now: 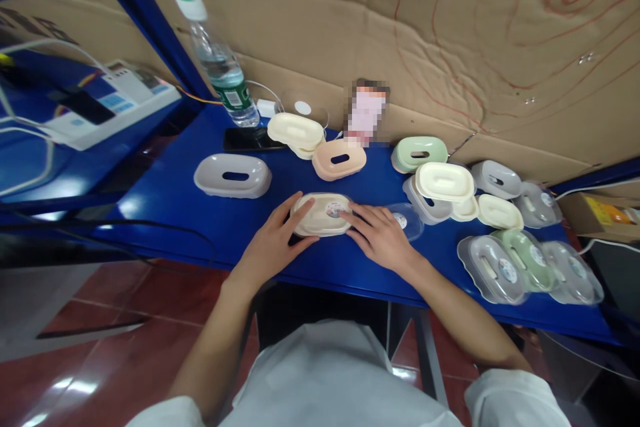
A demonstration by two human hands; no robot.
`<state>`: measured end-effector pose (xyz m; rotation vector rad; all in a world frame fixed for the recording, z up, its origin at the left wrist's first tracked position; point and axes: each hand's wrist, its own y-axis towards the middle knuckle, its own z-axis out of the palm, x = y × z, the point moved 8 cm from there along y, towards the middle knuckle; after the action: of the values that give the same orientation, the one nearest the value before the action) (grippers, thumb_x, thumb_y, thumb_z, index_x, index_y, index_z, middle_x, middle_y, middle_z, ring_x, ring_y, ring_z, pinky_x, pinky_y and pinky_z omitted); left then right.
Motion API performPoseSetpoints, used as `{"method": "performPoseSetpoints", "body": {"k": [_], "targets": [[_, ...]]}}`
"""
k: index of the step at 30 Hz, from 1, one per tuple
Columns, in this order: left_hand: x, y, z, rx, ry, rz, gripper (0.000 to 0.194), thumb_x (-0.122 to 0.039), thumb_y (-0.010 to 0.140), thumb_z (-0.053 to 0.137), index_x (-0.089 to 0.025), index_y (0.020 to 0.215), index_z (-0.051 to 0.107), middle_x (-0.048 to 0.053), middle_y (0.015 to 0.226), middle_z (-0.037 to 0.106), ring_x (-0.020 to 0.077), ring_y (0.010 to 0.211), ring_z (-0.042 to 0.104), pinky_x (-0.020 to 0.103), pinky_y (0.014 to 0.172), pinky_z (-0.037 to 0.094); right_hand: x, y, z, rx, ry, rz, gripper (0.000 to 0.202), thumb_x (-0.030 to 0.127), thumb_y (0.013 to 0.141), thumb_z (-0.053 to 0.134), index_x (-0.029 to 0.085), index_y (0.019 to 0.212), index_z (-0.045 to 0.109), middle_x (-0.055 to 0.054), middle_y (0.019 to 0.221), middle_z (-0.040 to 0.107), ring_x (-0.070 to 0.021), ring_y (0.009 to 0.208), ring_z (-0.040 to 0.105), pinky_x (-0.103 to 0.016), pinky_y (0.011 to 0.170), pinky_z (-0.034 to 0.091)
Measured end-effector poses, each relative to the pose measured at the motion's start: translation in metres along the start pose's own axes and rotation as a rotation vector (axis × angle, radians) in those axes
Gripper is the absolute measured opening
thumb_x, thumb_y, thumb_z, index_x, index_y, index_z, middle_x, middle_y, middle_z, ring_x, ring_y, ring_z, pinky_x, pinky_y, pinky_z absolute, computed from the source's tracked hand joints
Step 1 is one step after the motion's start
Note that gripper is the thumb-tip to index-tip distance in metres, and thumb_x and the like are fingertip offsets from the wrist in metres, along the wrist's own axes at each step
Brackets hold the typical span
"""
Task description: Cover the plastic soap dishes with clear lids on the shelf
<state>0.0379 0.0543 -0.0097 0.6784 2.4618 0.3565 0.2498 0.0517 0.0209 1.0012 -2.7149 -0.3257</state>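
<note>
I hold the clear-covered cream oval container (323,215) at the near side of the blue table (286,177). My left hand (267,247) grips 1 end; my right hand (385,238) grips the other. Repositioning calls for even pressure.

Looks like small workshop or packing corner: blue metal-framed table (165,220), cardboard sheeting (310,27) behind, power strip (125,103) at left, 3 clear-covered plastic cases (500,270) grouped at right, red tiled floor (135,300).
</note>
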Motion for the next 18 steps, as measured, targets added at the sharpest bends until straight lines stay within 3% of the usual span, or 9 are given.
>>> {"method": "performPoseSetpoints", "body": {"k": [7,11,15,18], "targets": [[-0.002,-0.007,-0.008,-0.057,0.098,0.036,0.074,-0.047,0.105,0.065,-0.034,0.170,0.033,0.013,0.159,0.060,0.0362,0.148,0.058,0.058,0.121,0.051,-0.013,-0.001,-0.005,-0.026,-0.011,0.073,0.040,0.035,0.112,0.054,0.025,0.148,0.067,-0.010,0.150,0.069,-0.0281,0.131,0.068,-0.046,0.108,0.054],[0.002,-0.022,-0.015,-0.042,0.133,0.034,0.071,-0.048,0.105,0.064,-0.033,0.169,0.037,0.012,0.161,0.060,0.0379,0.148,0.057,0.060,0.121,0.051,-0.013,-0.004,-0.006,-0.051,-0.032,0.066,0.038,0.035,0.113,0.053,0.022,0.145,0.069,-0.010,0.146,0.072,-0.0282,0.127,0.070,-0.045,0.104,0.055],[0.015,-0.041,-0.030,-0.061,0.130,0.002,0.060,-0.046,0.105,0.063,-0.036,0.163,0.047,0.010,0.164,0.056,0.0386,0.150,0.055,0.061,0.119,0.052,-0.015,-0.005,-0.007,-0.055,-0.049,0.093,0.038,0.035,0.112,0.053,0.022,0.144,0.069,-0.012,0.143,0.073,-0.0291,0.126,0.069,-0.046,0.104,0.053],[0.025,-0.051,-0.037,-0.060,0.116,-0.043,0.059,-0.043,0.106,0.061,-0.037,0.163,0.046,0.009,0.168,0.052,0.0387,0.153,0.052,0.064,0.122,0.049,-0.021,-0.006,-0.008,-0.074,-0.075,0.135,0.038,0.034,0.112,0.052,0.022,0.143,0.070,-0.013,0.140,0.074,-0.0305,0.126,0.068,-0.047,0.105,0.051]]}}
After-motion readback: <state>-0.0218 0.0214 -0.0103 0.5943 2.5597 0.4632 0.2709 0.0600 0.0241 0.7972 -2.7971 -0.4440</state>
